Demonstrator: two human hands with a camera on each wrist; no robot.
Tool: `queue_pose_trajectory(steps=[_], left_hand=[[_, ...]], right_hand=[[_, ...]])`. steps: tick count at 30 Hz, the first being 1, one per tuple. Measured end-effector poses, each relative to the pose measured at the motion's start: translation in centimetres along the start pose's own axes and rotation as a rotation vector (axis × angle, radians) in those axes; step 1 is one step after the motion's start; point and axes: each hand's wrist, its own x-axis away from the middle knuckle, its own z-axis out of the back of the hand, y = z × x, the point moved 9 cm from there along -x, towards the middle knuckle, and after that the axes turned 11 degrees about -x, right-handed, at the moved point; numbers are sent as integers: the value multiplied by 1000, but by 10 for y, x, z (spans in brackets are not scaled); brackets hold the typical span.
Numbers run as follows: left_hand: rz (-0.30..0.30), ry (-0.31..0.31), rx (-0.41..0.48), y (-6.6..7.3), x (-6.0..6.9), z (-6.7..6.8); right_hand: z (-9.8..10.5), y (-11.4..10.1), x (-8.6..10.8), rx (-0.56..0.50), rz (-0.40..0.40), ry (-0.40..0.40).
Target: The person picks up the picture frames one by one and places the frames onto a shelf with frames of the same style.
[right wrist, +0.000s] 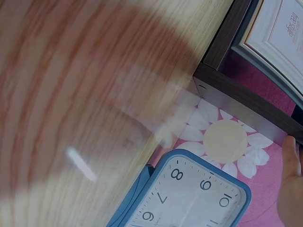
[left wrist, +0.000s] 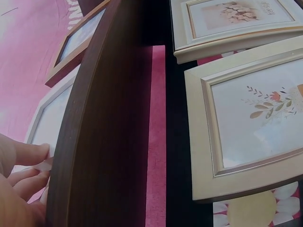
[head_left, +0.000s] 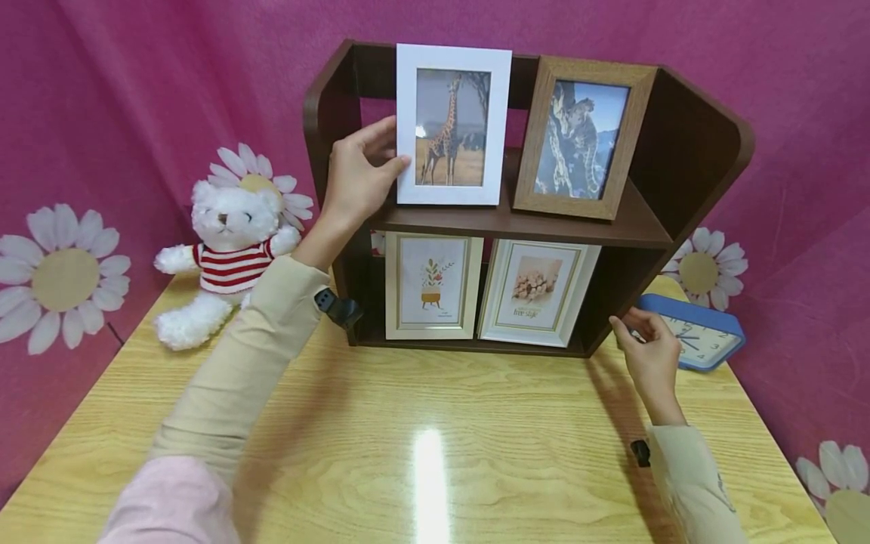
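On the upper level of a dark brown shelf [head_left: 489, 221], my left hand [head_left: 360, 170] pinches the left edge of a white picture frame [head_left: 453, 195] with a giraffe photo. To its right leans a brown wooden picture frame [head_left: 564, 205] with a leopard photo. My right hand [head_left: 652, 355] touches the shelf's right side panel near its lower front, thumb at the panel's edge; some fingertips are hidden. Below stand a cream picture frame [head_left: 392, 287] with a plant drawing and a white picture frame [head_left: 491, 302] with a flower photo. In the left wrist view, the left fingers [left wrist: 31, 153] hold the giraffe frame.
A blue clock [head_left: 703, 332] tilts beside the shelf's right side, close to my right hand. A white teddy bear [head_left: 234, 227] in a striped sweater sits at the left. The wooden table [head_left: 530, 453] backs onto a pink curtain [head_left: 170, 83] with daisies.
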Motion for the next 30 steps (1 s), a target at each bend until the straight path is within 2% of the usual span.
queue_pose_trajectory(steps=[8, 15, 20, 26, 30], left_hand=[[38, -23, -4, -2, -4, -3], [43, -36, -10, -2, -6, -3], [16, -37, -31, 1, -4, -3], [-16, -36, -110, 1, 2, -3], [-30, -47, -123, 2, 9, -3]], right_hand=[[1, 4, -1, 18, 0, -1], [-1, -2, 1, 11, -9, -4], [1, 6, -2, 37, -6, -1], [0, 4, -1, 27, -14, -5], [0, 2, 0, 24, -8, -5]])
